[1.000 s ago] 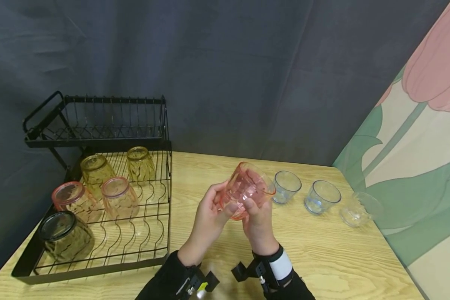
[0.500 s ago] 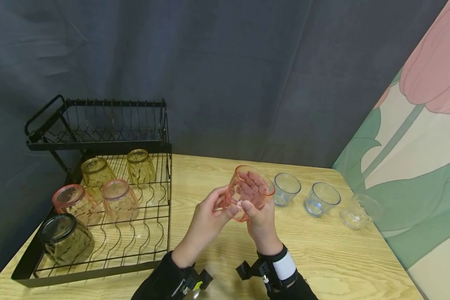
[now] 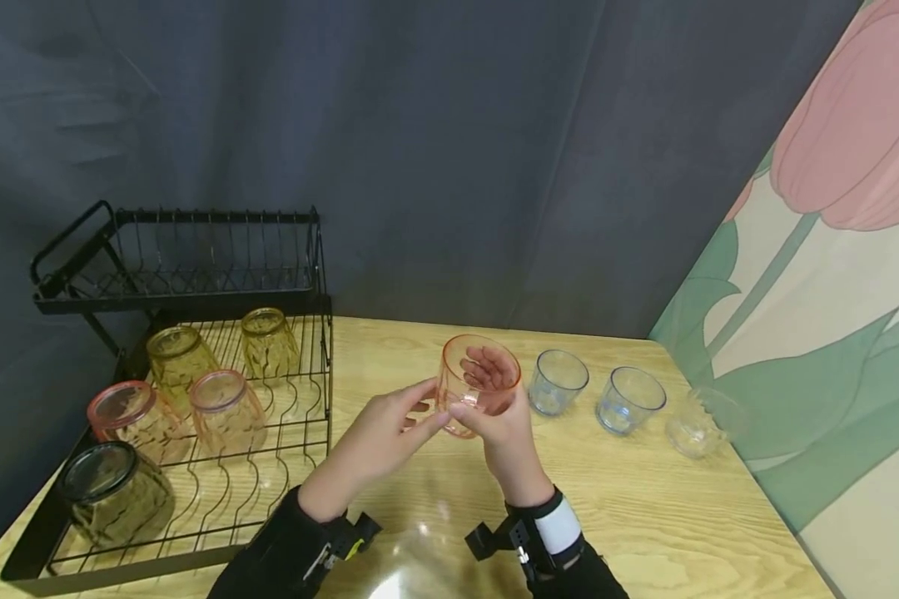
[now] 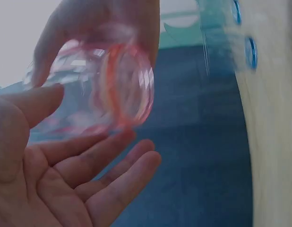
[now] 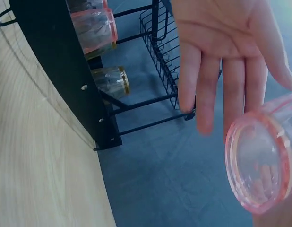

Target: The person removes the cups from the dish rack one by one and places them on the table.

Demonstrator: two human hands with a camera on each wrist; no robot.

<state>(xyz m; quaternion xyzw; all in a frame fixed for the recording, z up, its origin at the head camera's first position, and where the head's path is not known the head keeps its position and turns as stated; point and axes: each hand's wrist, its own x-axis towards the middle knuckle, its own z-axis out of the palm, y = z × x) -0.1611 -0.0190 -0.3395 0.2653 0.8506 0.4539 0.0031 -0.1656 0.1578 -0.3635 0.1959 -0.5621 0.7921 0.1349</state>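
A transparent pink glass [image 3: 454,378] is held up over the table, its mouth facing upward. My right hand [image 3: 505,434] grips its right side, with the thumb across the front and the fingers showing through the far wall. My left hand [image 3: 378,439] is at the glass's left side. In the right wrist view the left hand [image 5: 221,56] has straight, spread fingers beside the pink glass [image 5: 257,163]. The left wrist view shows the left thumb and fingertips close to the glass [image 4: 91,94]; whether they touch it is unclear.
A black two-tier dish rack [image 3: 217,553] stands left, carrying two yellow glasses [image 3: 270,345], two pink glasses [image 3: 228,416] and a dark smoky glass [image 3: 116,499]. Right of my hands are two blue glasses [image 3: 558,383] and a clear glass [image 3: 692,428] on the wooden table [image 3: 644,516].
Both hands held the pink glass earlier. The left hand has loosened and drawn leftward, while the right hand keeps its grip and the glass stands more upright.
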